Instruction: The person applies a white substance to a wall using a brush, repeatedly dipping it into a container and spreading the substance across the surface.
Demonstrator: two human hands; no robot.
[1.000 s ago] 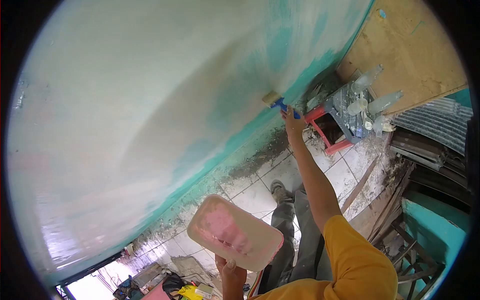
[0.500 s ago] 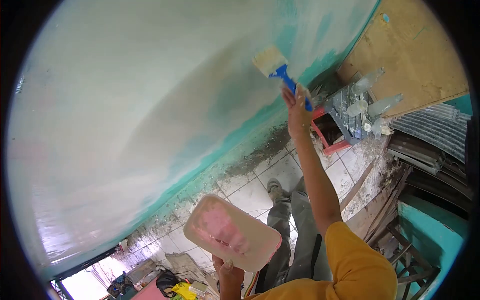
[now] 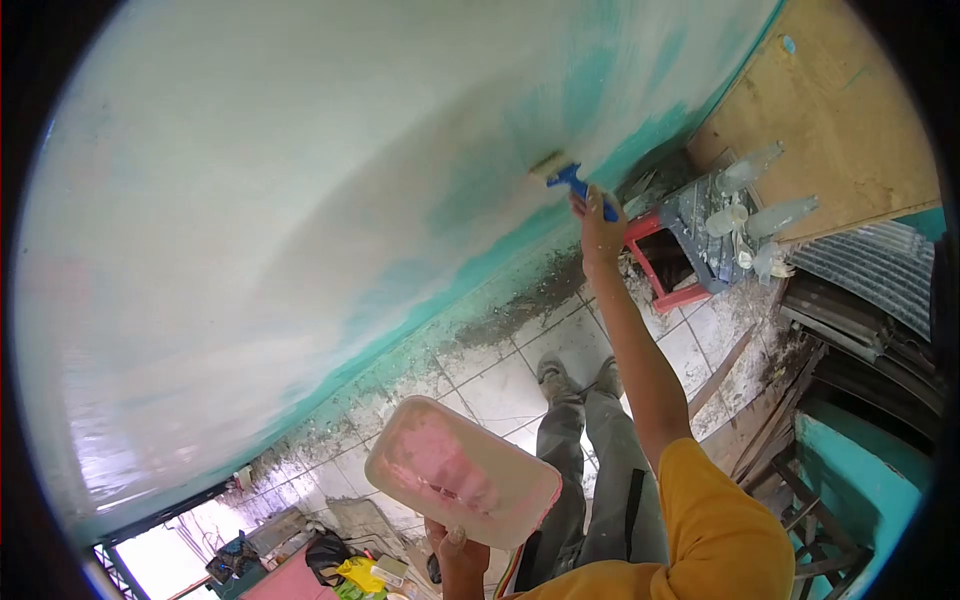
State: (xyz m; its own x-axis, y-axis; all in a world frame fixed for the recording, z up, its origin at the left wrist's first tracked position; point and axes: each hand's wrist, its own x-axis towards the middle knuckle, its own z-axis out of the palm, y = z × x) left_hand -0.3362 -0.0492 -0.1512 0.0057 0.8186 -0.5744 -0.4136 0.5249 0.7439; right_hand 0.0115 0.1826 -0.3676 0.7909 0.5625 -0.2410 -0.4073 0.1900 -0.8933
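Blue plastic marks the handle of the brush (image 3: 570, 178), which the right hand (image 3: 602, 222) is clamped around, its bristles seemingly touching the streaked wall (image 3: 250, 150) — the arm is stretched out, presumably for reach. The left hand (image 3: 458, 552) is closed on the lower edge of a pale tub (image 3: 525, 482), fingers partly hidden; it sits open side up, likely so the pink stuff inside won't spill. Bottles (image 3: 785, 216) are on a stool (image 3: 683, 297) near the right hand — perhaps for space off the floor (image 3: 495, 385).
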